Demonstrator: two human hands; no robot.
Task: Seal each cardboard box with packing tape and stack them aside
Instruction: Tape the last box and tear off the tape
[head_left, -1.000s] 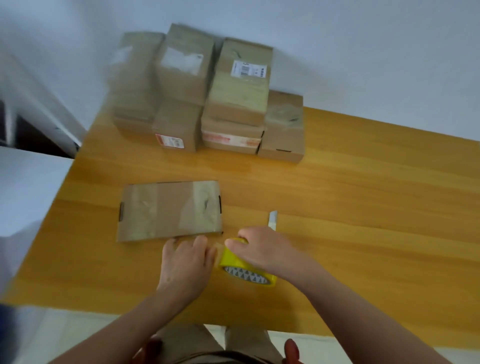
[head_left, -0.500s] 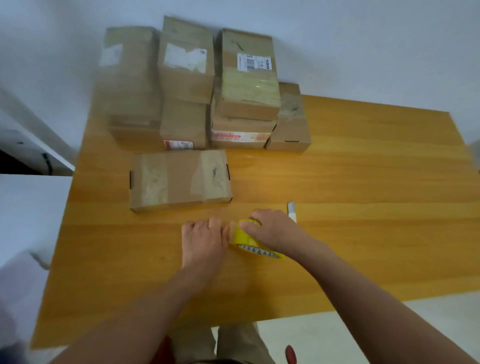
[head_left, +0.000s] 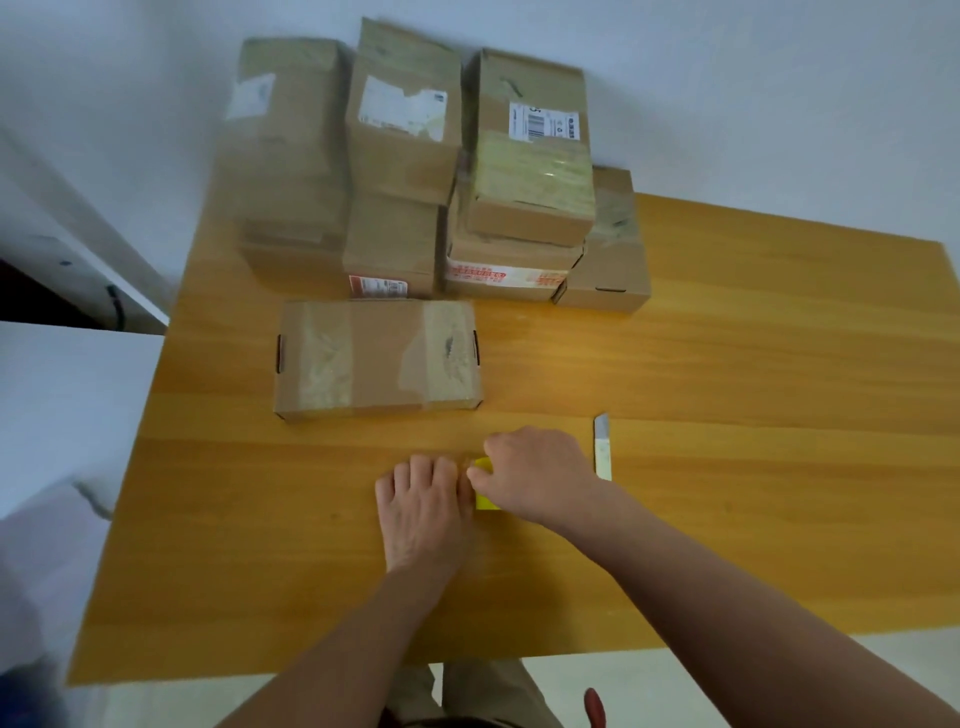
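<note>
— Yellow packing tape roll (head_left: 485, 488) is down on the wooden table (head_left: 727, 364), toward the front edge, with the right hand (head_left: 535, 475) curled over it and gripping it. So how far into the job are we, you reckon?

— Barely started on this box, I'd say. The left hand (head_left: 423, 504) sits right up against the roll, fingers bent down at its edge. It looks like it's hunting for the tape end, but I can't tell if it's pinching anything. No strip pulled out that I can see.

— And the cardboard box (head_left: 376, 358) in front?

— Lying flat just beyond the hands, not touching them. Old pale tape patches on top, flaps look closed. Sealing it is what's left, then moving it aside.

— The pile at the back?

— The stack of boxes (head_left: 415, 171) against the wall is two high in places. No idea if those are finished or waiting. The box cutter (head_left: 602, 449) lies just right of the right hand, untouched.
</note>
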